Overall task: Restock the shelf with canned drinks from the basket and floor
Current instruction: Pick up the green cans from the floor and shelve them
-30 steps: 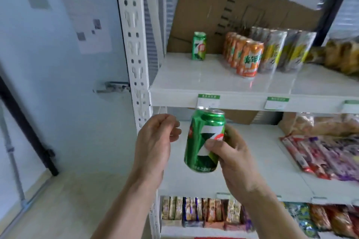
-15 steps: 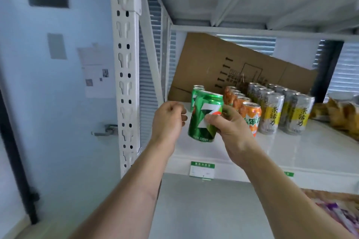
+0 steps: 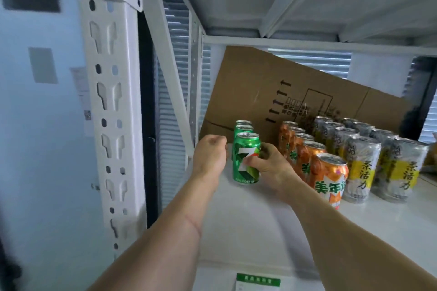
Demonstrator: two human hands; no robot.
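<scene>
Left hand: fingers curled into a loose fist, holding nothing, forearm reaching forward.
Right hand: fingers and thumb wrapped round a green can.

Pretty bright, soft daylight coming through the blinds at the back. Glare on the can tops, wide-angle bend on the upright post, forearms slightly smeared.
</scene>
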